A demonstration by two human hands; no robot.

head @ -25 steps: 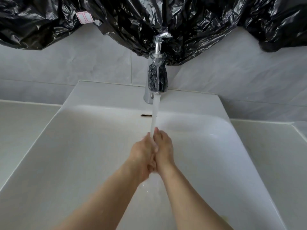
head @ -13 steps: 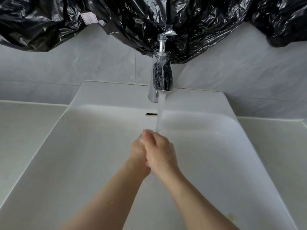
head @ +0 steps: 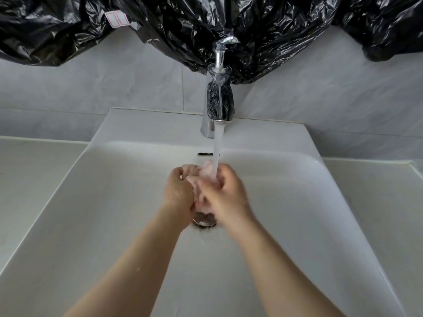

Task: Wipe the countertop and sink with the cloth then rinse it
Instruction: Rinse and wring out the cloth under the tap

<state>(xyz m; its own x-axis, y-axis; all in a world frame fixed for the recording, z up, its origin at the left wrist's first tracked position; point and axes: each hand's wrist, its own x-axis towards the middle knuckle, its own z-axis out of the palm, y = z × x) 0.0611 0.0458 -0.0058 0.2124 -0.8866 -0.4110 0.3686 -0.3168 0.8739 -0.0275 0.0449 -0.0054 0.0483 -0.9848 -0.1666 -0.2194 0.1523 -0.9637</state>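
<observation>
Sink (head: 91,225), glossy white, surrounds left hand (head: 179,193) and right hand (head: 225,195) curled together under water (head: 216,145); cannot tell if they grip anything.

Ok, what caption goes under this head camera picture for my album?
Left hand and right hand meet under water running from the tap, above the drain of the sink.

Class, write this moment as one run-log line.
stage: rinse | tap: running | left hand, right hand: together under stream, above drain | cloth: not discernible
</observation>
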